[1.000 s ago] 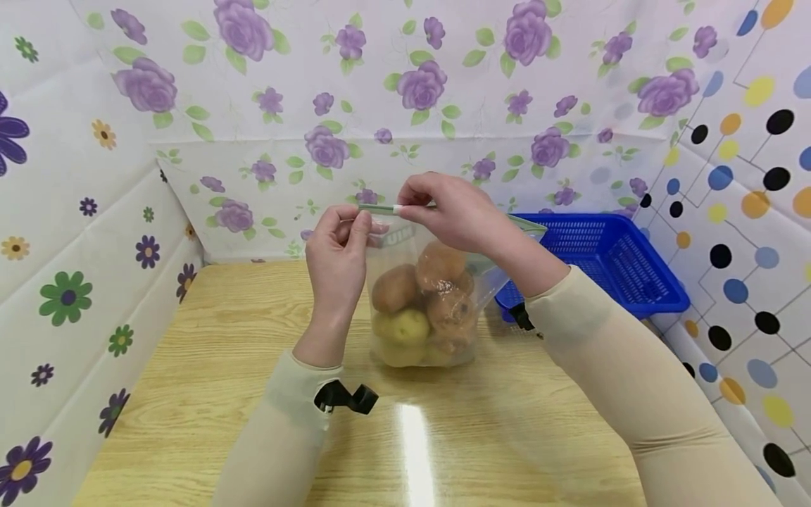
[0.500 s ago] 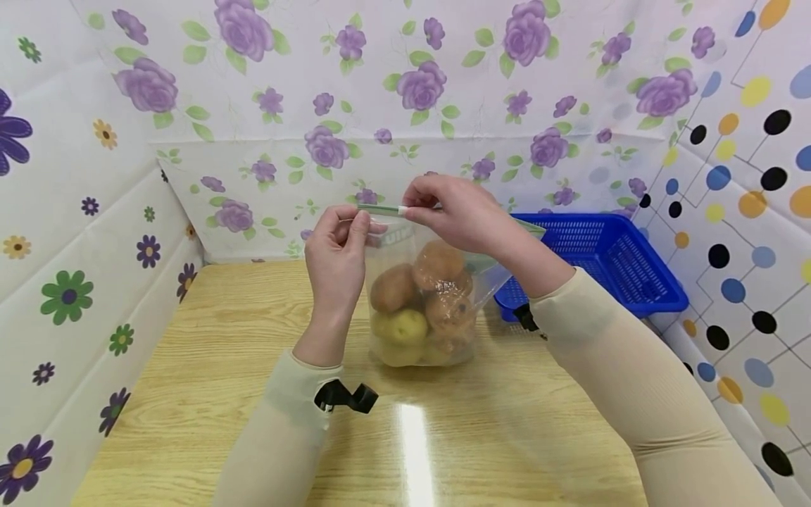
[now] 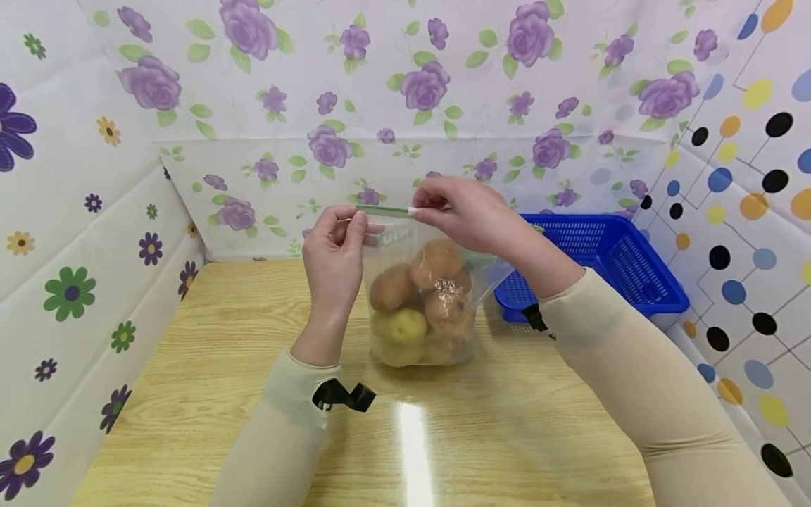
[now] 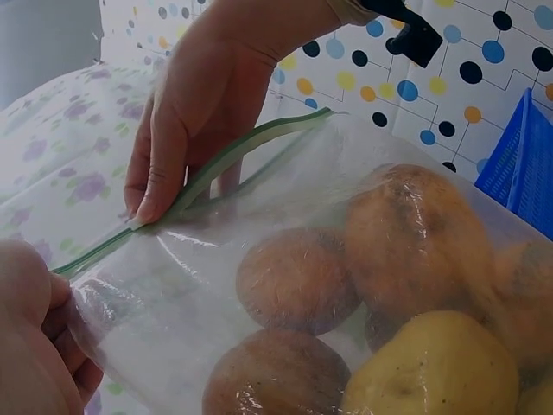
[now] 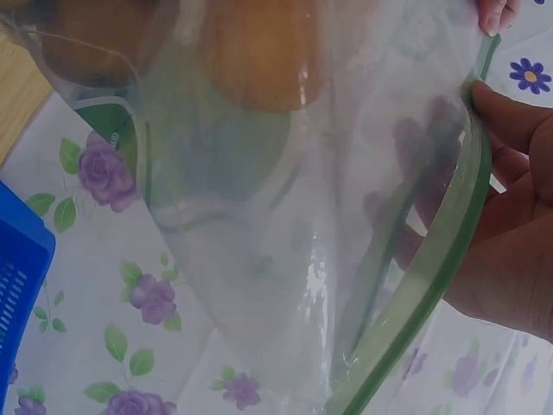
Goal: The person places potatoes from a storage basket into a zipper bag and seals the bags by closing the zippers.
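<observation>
A clear zip bag [image 3: 386,246] stands upright on the table, filled with several round brown and yellow fruits or vegetables [image 3: 405,327]. Its green zip strip [image 4: 233,156] runs along the top. My left hand [image 3: 334,264] pinches the strip's left end between thumb and fingers. Farther right along the same strip, my right hand [image 3: 469,215] pinches a small white slider [image 3: 412,211]. Left of the slider the strip lies together; to its right, in the right wrist view, the bag's mouth [image 5: 423,259] gapes apart.
A blue plastic basket [image 3: 633,264] stands behind the bag on the right. The wooden table [image 3: 241,338] meets a flowered cloth wall [image 3: 253,105] at the back, with patterned cloth on both sides.
My right hand has slid a little to the right along the strip with the slider, so more of the strip shows between the hands. The left hand has barely moved.
</observation>
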### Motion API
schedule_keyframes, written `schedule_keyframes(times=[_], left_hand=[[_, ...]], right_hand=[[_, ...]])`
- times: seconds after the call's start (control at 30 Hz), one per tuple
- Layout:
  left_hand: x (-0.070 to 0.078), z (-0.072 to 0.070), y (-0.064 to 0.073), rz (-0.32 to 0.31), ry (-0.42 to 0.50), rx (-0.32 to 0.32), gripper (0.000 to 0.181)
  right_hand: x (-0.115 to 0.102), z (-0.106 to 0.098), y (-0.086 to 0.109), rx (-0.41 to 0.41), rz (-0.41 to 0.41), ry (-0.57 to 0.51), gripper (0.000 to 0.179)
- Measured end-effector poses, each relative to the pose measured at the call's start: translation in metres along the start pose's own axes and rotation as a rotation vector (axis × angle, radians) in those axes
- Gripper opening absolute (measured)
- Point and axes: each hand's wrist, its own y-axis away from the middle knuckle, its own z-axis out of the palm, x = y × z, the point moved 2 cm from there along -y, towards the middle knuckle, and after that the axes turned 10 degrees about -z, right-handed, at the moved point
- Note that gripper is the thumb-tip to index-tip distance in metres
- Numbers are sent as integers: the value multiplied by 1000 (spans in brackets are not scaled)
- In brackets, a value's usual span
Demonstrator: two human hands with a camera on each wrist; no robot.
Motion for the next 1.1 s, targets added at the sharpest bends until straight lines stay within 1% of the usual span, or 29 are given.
schedule_keyframes(times=[0.23,0.53,0.8,0.97,1.1], left_hand=[[-2,-3,-1,-2,-7,11,11],[-4,-7,-2,-5,-11,25,10],[-11,-11,-4,0,-15,27,12],[-15,-15,-6,-3,5,58,13],[-17,-21,-9,-9,34,92,9]], right_hand=[[4,0,4,12,9,-17,15],[7,-1,8,21,1,-37,14],[14,-5,13,20,12,-26,15],[24,-8,20,15,44,-21,16],[35,-12,25,16,79,-27,17]])
